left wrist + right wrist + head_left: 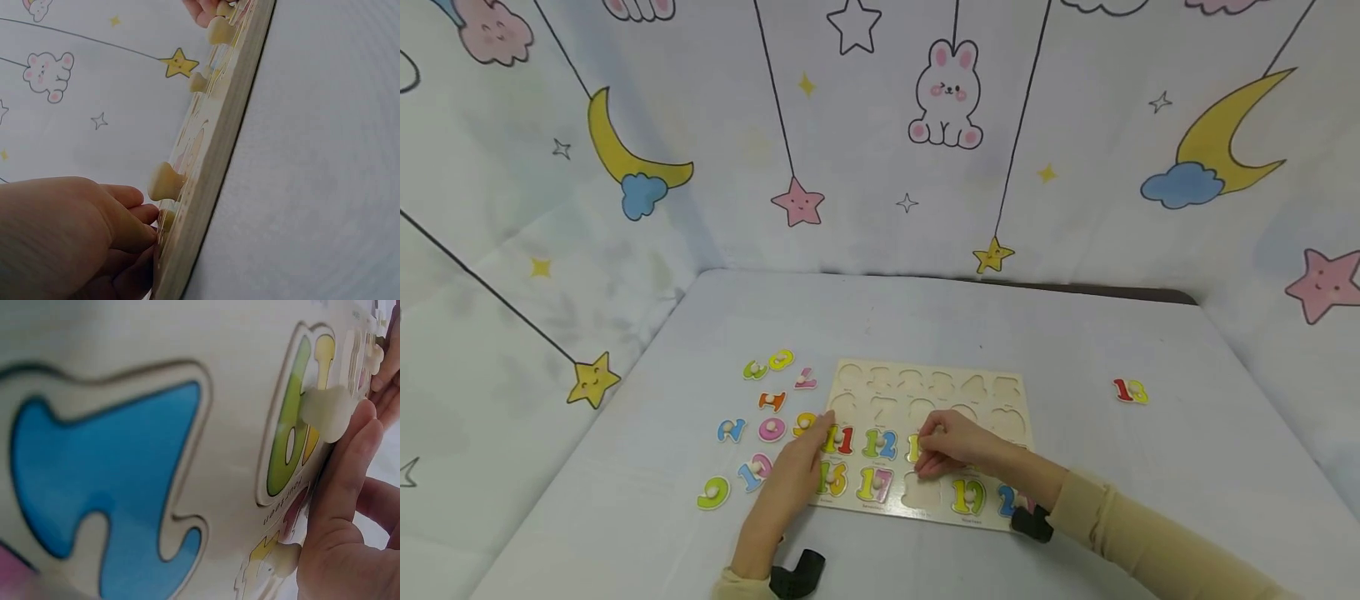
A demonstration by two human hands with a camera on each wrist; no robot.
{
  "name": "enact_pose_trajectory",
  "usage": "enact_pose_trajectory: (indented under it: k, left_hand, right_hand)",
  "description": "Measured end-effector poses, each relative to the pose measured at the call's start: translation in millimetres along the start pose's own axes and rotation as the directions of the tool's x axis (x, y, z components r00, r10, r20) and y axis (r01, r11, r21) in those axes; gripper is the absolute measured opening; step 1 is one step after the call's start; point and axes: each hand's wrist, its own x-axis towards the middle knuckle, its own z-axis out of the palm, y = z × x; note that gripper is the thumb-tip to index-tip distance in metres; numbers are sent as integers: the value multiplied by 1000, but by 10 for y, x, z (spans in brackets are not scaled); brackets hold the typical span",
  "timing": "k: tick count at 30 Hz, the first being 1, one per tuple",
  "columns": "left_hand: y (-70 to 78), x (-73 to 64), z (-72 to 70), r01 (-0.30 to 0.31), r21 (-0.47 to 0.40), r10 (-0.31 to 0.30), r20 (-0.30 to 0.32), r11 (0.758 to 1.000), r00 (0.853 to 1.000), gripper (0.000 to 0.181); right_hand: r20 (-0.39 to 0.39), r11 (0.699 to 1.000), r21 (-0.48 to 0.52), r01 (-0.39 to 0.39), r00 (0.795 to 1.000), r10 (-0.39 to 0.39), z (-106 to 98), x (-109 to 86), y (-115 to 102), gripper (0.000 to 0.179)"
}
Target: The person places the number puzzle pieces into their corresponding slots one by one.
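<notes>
A pale wooden number puzzle board [928, 432] lies on the white table with several number pieces in its lower two rows. My left hand [797, 462] holds the board's left edge beside the 11 piece [844, 440] and 16 piece [832, 479]. Over the third row, my right hand [958, 443] pinches a number piece [913, 448] with a yellow 1; its other digit is hidden under the fingers. Just below them is a bare recess [921, 493], between the 17 piece [875, 485] and the 19 piece [968, 497].
Left of the board lie several loose number pieces, among them a green one [713, 493], a blue one [731, 430] and a pink ring [771, 430]. Far right sits a red-and-yellow piece [1131, 391]. A patterned curtain [880, 167] stands behind the table.
</notes>
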Motion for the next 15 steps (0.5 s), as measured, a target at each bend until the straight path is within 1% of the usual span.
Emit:
enact_pose_trajectory:
  k: [4, 6, 11, 15]
  left_hand:
    - [3, 14, -12, -13, 4, 13, -5, 1000, 1000, 48]
    - [1, 18, -13, -11, 2, 11, -1, 1000, 1000, 47]
    - [8, 27, -12, -15, -4, 15, 15, 1000, 1000, 47]
    - [40, 31, -28, -6, 2, 6, 7, 1000, 1000, 48]
  right_hand:
    - [2, 999, -33, -8, 1000, 8, 8, -16, -52, 9]
    - [-3, 999, -33, -20, 1000, 20, 12, -20, -63, 9]
    - [-36, 998, 33, -53, 998, 54, 25, -40, -24, 9]
    - [-36, 997, 74, -27, 999, 30, 19, -63, -7, 11]
